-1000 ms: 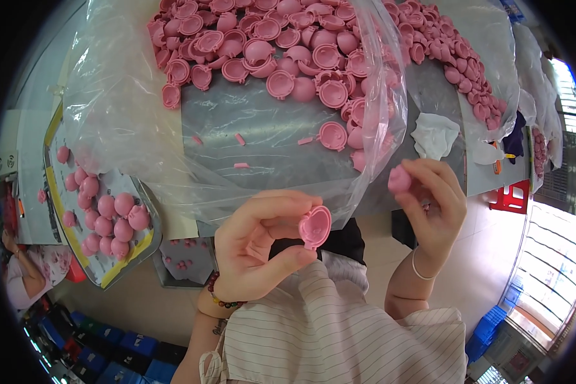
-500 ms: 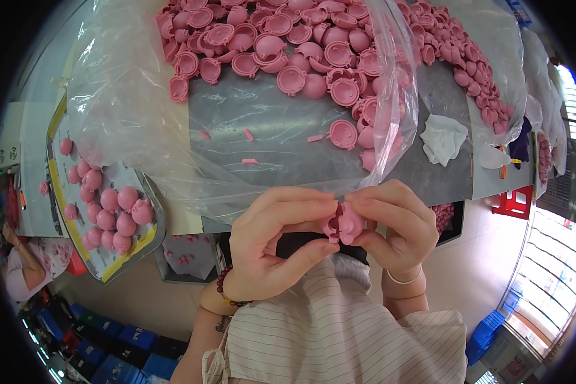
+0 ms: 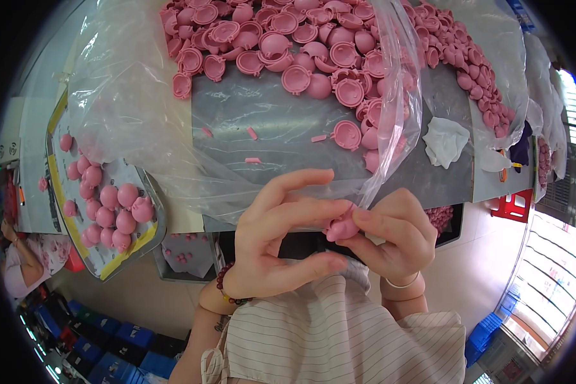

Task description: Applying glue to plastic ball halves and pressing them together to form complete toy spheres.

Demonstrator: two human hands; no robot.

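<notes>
Just past the table's near edge, my right hand (image 3: pixel 400 233) pinches a small pink plastic shell (image 3: pixel 342 227) between thumb and fingers. The shell is rounded with little bumps, and its seam is turned from sight. My left hand (image 3: pixel 265 237) is open beside it, thumb and fingers spread; one fingertip reaches the shell's upper edge. Beyond my hands, a heap of pink half-shells (image 3: pixel 296 79) covers the far part of the grey table mat (image 3: pixel 237 121). Several thin pink strips (image 3: pixel 252 133) lie on the mat.
A yellow-edged tray (image 3: pixel 150 240) of closed pink balls (image 3: pixel 126 222) stands at the left. Clear plastic sheeting (image 3: pixel 121 115) drapes over the table. A crumpled white cloth (image 3: pixel 446 142) lies to the right, with a red crate (image 3: pixel 513 206) beyond. Another person's arm (image 3: pixel 24 253) shows far left.
The pink shell has turned and tilted in my right hand's pinch. My left thumb has come away from it, and the left fingers have spread wider.
</notes>
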